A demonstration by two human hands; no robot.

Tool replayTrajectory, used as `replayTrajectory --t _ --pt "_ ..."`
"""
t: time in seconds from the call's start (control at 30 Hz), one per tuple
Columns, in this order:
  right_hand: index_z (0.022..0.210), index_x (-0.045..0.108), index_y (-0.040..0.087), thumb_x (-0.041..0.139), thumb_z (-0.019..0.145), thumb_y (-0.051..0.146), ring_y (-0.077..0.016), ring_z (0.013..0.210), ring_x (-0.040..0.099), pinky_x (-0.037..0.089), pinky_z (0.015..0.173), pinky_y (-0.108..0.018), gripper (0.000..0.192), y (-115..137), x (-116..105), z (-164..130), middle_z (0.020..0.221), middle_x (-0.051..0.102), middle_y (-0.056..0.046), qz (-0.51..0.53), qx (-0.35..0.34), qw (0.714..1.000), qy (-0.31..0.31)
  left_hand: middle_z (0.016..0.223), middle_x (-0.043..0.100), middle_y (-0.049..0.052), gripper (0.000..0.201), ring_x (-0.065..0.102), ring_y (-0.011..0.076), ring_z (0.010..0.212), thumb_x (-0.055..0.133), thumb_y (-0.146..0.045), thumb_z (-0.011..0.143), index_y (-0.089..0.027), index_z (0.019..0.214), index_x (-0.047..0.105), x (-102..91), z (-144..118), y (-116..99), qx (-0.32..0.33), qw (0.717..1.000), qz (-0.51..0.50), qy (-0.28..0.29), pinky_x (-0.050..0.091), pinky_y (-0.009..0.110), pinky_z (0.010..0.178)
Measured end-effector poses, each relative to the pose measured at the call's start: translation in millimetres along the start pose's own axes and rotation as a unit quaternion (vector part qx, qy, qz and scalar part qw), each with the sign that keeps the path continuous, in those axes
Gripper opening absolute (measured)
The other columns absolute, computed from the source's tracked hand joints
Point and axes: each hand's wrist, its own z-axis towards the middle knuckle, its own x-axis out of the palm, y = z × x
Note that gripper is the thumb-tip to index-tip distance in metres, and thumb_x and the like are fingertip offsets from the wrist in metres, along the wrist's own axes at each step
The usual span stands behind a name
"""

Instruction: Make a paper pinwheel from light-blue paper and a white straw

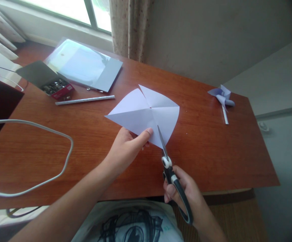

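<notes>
My left hand [128,148] pinches the near corner of a white paper square [146,112] that has creases and cuts running toward its centre, holding it just above the wooden desk [211,151]. My right hand [186,193] grips black-and-white scissors [169,168] by the handles. The blades point up into the paper's near edge, closed along a cut line toward the centre.
A finished paper pinwheel [223,97] lies at the far right. A white paper stick [85,99], an open box of pins [56,88] and a stack of sheets [83,64] sit at the back left. A white cable [47,134] loops across the left.
</notes>
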Motion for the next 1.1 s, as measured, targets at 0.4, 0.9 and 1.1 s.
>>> replayTrajectory --t 0.4,0.9,1.1 --pt "0.091 0.052 0.022 0.071 0.081 0.07 -0.0117 0.056 0.054 0.04 0.052 -0.023 0.053 -5.9 -1.5 2.5 0.067 0.054 0.004 -0.012 -0.009 1.0 0.005 0.06 0.063 -0.001 0.023 0.056 0.0119 0.054 0.075 -0.034 0.08 -0.016 0.07 0.064 0.5 0.1 0.6 0.001 1.0 -0.003 -0.004 0.043 0.022 0.051" --pt "0.091 0.051 0.021 0.07 0.083 0.069 -0.0108 0.056 0.055 0.042 0.055 -0.024 0.052 -2.5 -1.6 1.6 0.068 0.057 0.004 -0.023 -0.001 1.0 0.007 0.061 0.063 0.0 0.023 0.056 0.0114 0.056 0.073 -0.032 0.083 -0.015 0.071 0.064 -0.8 0.3 2.5 0.005 1.0 0.002 0.002 0.043 0.021 0.052" --pt "0.09 0.052 0.021 0.071 0.083 0.067 -0.0104 0.054 0.054 0.041 0.053 -0.023 0.051 -2.7 -1.6 0.5 0.065 0.057 0.005 -0.028 0.003 1.0 0.004 0.062 0.063 -0.001 0.023 0.056 0.011 0.056 0.072 -0.032 0.084 -0.015 0.072 0.064 -0.7 0.1 2.7 0.011 1.0 0.003 0.009 0.044 0.021 0.052"
